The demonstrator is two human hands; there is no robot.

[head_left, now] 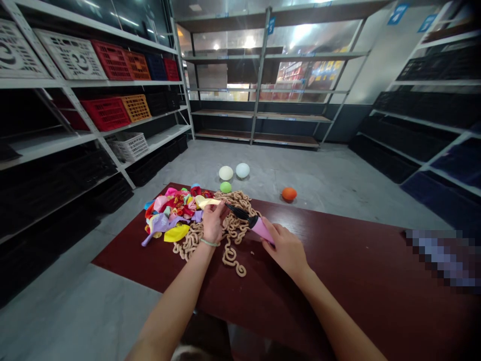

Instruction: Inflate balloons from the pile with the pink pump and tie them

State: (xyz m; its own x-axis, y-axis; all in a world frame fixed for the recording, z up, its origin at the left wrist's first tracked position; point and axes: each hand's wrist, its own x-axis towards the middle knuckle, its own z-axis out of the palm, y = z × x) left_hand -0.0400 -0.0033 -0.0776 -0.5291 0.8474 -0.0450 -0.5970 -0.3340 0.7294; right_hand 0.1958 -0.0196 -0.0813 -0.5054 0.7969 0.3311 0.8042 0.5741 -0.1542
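My right hand (288, 250) is wrapped round the pink body of a balloon pump (262, 229), whose black end points left and away from me. With closed fingers my left hand (212, 223) grips a pale yellow balloon (207, 202), limp and flat, at the pump's tip. Whether its neck sits over the nozzle is hidden by my fingers. To the left lies a heap of uninflated balloons (160, 220) in many colours. Tan coiled strands (230, 254), like squiggly packing filler, are piled under and beside my left hand.
The dark red table (319, 235) reaches to the right, where a blurred patch (443, 255) covers something. Beyond it, inflated balloons lie on the floor: cream (226, 173), pale blue (242, 171) and orange (289, 194). A green balloon (226, 187) shows by the table edge. Shelves with crates (108, 113) line the left.
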